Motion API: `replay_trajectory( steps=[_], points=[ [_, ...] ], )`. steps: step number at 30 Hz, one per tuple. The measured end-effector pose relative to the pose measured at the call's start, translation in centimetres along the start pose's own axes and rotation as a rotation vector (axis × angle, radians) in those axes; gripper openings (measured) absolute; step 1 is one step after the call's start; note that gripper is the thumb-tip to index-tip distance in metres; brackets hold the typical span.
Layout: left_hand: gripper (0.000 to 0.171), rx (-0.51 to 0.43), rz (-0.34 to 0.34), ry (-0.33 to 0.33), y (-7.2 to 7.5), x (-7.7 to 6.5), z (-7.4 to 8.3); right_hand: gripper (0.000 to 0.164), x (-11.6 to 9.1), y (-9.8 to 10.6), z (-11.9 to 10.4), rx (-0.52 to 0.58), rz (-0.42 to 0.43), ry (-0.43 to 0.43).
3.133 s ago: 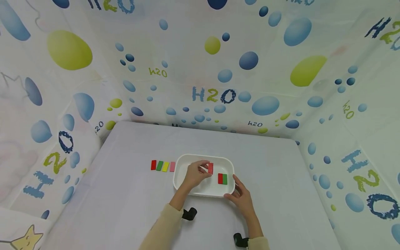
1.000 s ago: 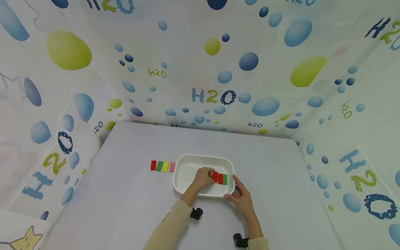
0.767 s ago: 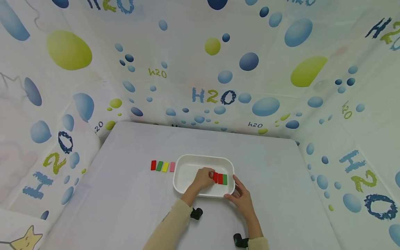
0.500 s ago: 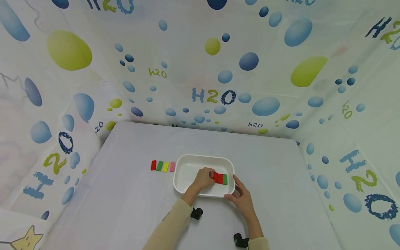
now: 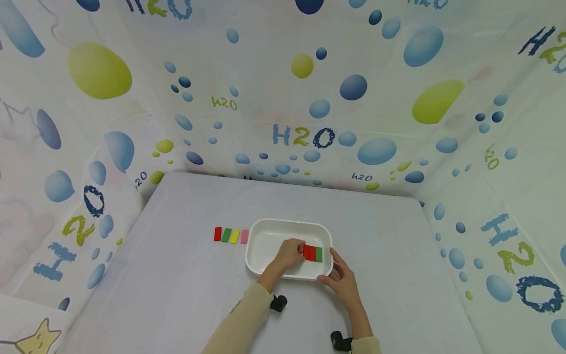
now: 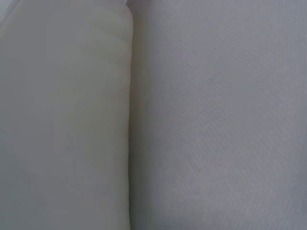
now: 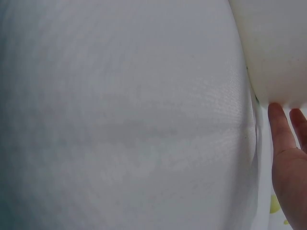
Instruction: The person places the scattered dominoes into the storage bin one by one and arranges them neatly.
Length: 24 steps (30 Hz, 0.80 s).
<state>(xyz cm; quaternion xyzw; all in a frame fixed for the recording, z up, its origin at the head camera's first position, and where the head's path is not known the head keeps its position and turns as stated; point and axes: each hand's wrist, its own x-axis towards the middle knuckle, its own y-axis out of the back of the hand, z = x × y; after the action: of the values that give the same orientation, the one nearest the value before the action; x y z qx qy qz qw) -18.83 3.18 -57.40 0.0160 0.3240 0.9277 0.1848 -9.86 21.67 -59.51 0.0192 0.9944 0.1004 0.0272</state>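
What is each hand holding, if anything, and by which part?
Right hand: white tray, by its right end. Left hand: fingers at the left edge of the tray's leftmost red piece; grip unclear.

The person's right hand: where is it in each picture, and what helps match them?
Head: the right hand, below and right of centre, at the right end of the white tray.
Left wrist: not in it.
Right wrist: right hand at the right edge, mostly lower half, partly cut off.
Shared landmark: the white tabletop, seen in all three.
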Motion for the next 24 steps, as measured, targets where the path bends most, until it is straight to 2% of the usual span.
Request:
replay_trajectory(
  steps=[6, 15, 18, 24],
  points=[
    [0.043, -0.005, -0.017, 0.006, -0.05, 0.00, 0.00, 0.089, 0.02, 0.01, 0.08, -0.005, 0.002, 0.025],
    [0.041, 0.012, -0.015, -0.032, 0.04, -0.05, 0.02, 0.088, -0.05, 0.12, -0.07, 0.009, -0.007, 0.013],
    [0.041, 0.025, -0.005, -0.046, 0.07, -0.09, 0.03, 0.088, -0.11, 0.13, -0.38, 0.023, -0.014, 0.002],
    [0.043, 0.071, 0.040, -0.022, 0.24, -0.44, 0.26, 0.088, -0.07, 0.11, -0.49, 0.021, -0.019, -0.007]
  ],
)
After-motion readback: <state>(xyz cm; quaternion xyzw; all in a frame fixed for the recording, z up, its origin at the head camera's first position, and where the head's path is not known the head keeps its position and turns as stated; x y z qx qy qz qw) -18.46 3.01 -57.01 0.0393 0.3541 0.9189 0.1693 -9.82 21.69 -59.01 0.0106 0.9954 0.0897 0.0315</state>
